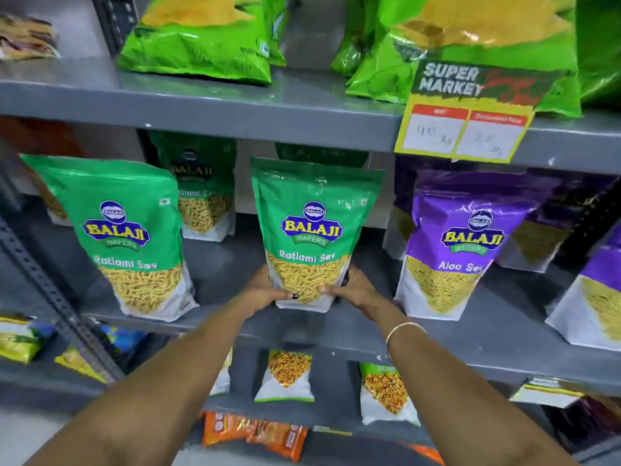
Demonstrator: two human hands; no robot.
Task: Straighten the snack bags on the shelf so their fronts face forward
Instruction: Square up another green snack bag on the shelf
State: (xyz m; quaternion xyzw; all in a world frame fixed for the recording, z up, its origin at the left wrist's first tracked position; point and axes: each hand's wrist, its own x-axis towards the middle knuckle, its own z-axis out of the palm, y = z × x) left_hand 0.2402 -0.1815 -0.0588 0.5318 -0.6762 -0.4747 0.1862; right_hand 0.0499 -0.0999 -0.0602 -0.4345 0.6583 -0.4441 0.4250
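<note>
**Both hands on the middle Ratlami Sev bag**

Head view: I hold the middle green bag [311,230] by its lower corners on the grey shelf [336,327]. My left hand [265,290] wraps the bottom left corner, the thumb with its dark nail lying across the white base of the pack. My right hand [349,290] cups the bottom right corner, thumb on the front, the other fingers [353,274] curled round the side and behind. Both sets of fingers are closed snugly on the bag, not spread.

The bag stands upright, its long axis running up and down, the sealed top leaning a little to the left. Its printed front faces me squarely, logo and name readable. Its base rests near the shelf's front edge.

To the left, apart from it, another green bag [124,237] stands front-on, tilted with its top toward the left. Behind and between the two, a third green bag [201,190] sits further back. To the right a purple bag [460,243] stands front-facing, with more purple packs behind it. A yellow price tag [470,116] hangs from the shelf above. A bangle [401,331] circles my right wrist.
</note>
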